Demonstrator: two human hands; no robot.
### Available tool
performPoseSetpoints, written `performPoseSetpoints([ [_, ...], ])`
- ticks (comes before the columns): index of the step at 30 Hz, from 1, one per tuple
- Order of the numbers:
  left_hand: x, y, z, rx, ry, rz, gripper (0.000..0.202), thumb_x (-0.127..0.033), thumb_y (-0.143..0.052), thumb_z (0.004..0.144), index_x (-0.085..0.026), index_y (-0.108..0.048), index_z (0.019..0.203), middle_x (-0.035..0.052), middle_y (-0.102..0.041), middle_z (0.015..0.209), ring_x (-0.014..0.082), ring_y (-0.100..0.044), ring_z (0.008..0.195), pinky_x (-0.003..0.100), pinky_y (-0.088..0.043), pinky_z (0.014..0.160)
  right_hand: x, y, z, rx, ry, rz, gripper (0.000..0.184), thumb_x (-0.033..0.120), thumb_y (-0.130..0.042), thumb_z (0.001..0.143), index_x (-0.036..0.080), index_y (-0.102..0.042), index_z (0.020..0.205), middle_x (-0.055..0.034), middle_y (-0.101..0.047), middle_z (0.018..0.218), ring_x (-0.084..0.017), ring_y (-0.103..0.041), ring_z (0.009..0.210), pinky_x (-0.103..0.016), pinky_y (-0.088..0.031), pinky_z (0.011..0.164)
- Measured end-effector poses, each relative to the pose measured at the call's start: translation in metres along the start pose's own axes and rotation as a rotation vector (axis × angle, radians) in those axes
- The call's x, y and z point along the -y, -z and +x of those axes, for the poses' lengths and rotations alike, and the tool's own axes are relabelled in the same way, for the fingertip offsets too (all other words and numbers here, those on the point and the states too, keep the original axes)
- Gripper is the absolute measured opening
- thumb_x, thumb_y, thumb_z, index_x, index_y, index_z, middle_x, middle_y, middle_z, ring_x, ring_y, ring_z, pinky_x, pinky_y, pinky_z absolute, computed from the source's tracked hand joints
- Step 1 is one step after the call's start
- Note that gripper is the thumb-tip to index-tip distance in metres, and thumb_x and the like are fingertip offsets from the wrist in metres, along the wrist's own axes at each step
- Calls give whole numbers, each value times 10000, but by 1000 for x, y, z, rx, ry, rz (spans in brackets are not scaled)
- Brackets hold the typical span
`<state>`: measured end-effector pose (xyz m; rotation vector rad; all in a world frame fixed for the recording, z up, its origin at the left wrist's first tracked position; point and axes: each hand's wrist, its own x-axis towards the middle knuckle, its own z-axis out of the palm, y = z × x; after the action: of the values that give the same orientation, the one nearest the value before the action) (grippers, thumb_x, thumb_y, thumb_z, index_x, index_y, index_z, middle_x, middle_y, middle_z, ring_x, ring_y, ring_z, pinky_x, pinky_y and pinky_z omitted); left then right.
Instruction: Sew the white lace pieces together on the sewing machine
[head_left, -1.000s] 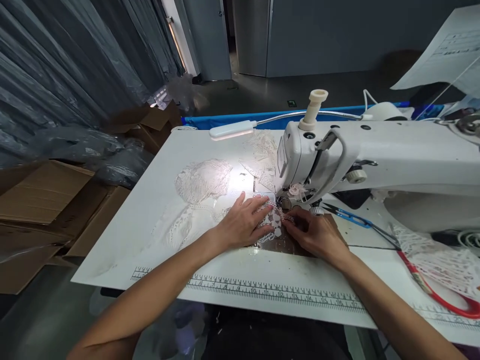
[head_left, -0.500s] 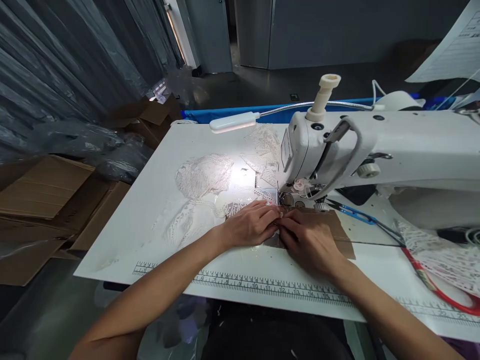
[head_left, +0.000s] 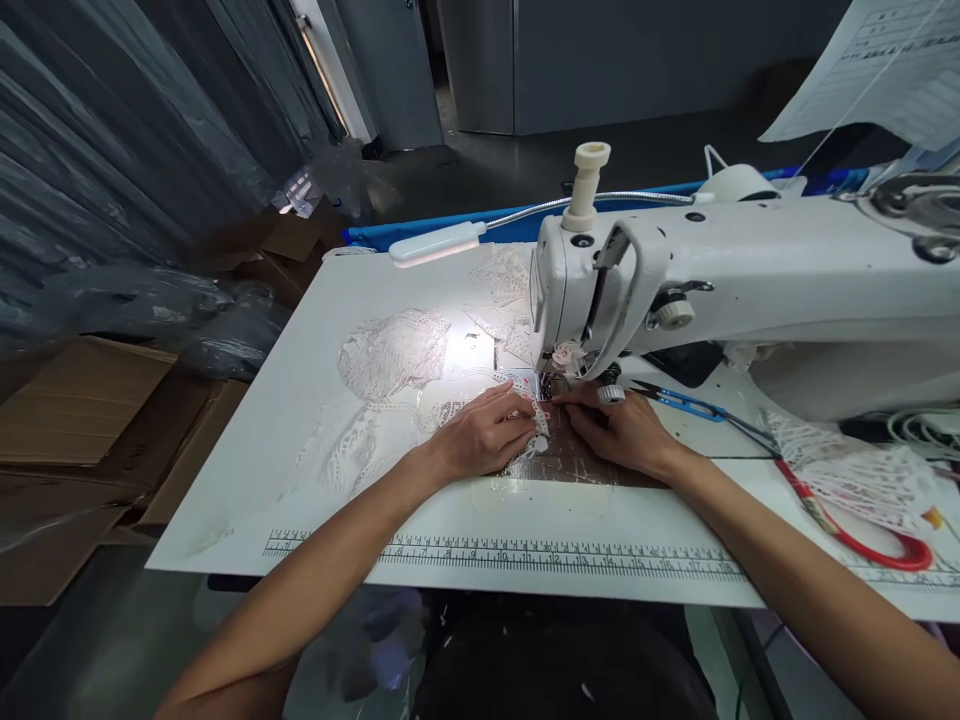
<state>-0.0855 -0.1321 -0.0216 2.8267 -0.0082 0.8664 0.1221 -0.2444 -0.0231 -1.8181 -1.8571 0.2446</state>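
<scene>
A white sewing machine (head_left: 570,270) stands on the right, its presser foot (head_left: 545,385) low over the bed. Just left of the foot, my left hand (head_left: 484,430) has curled fingers on a piece of white lace (head_left: 537,442). My right hand (head_left: 619,428) is right of the foot. Its index fingertip reaches close to the needle area, with the fingers drawn together. Whatever those fingers hold is too small to make out. A brown sheet (head_left: 577,466) lies flat beneath both hands.
Lace heaps (head_left: 394,352) lie on the white table (head_left: 247,480), left of the machine. Blue thread snips (head_left: 686,402) and red-handled scissors (head_left: 885,555) are at the right. A lamp (head_left: 437,243) lights the sewing area. Cardboard boxes (head_left: 82,400) stand left of the table.
My hands have moved apart from their touching position, the left one staying on the lace. More lace and brown sheet show between them. The whole view has shifted slightly.
</scene>
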Motion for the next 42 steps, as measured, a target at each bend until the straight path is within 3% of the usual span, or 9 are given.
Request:
performPoseSetpoints([
  [5, 1, 1, 1, 13, -34, 6, 106, -121, -561, 895, -144, -651, 843, 42, -686, 937, 130, -674, 913, 455, -452, 1082, 6, 0, -6, 100, 116, -235, 418, 381, -372, 953, 360, -549, 1331, -60, -638, 1038, -146, -556, 633, -248, -296, 519],
  [14, 4, -5, 1, -34, -24, -101, 79, -105, -584, 882, -127, -658, 900, 52, -702, 906, 143, -682, 923, 426, -504, 1035, 13, -1, -4, 124, 150, -421, 442, 316, -405, 927, 367, -531, 1348, -86, -610, 1097, -128, -477, 591, -252, -217, 490],
  [20, 2, -3, 3, -33, 109, -214, 115, -130, -560, 902, -137, -672, 876, 69, -703, 925, 170, -677, 963, 347, -578, 863, 7, -2, -7, 78, 88, -291, 423, 312, -404, 934, 334, -561, 1327, -85, -624, 1089, -144, -560, 633, -249, -338, 510],
  [25, 1, -4, 1, 3, 85, -145, 104, -123, -559, 907, -121, -662, 893, 86, -702, 935, 185, -669, 983, 350, -555, 849, -2, -1, -10, 21, 52, -63, 384, 280, -409, 950, 254, -619, 1271, -88, -660, 1036, -172, -631, 735, -272, -472, 607],
  [32, 0, -6, 0, 15, 62, -71, 117, -132, -532, 925, -145, -649, 924, 51, -697, 969, 134, -658, 965, 404, -491, 1024, 1, 1, -11, 16, 62, -72, 366, 244, -458, 927, 268, -637, 1246, -89, -669, 1087, -210, -660, 834, -324, -528, 702],
  [36, 1, -6, 0, 2, 61, -72, 118, -131, -530, 925, -138, -646, 951, 47, -696, 965, 133, -657, 980, 427, -467, 1069, 5, 6, -13, 54, 160, -32, 353, 247, -473, 925, 304, -647, 1227, -78, -659, 1089, -192, -652, 873, -314, -518, 753],
  [42, 2, -8, -2, -10, 51, -86, 107, -124, -545, 917, -127, -638, 969, 50, -696, 955, 145, -652, 1020, 432, -476, 1073, 11, 8, -13, 47, 313, -131, 354, 227, -449, 938, 305, -653, 1216, -68, -649, 1071, -144, -616, 776, -247, -463, 634],
])
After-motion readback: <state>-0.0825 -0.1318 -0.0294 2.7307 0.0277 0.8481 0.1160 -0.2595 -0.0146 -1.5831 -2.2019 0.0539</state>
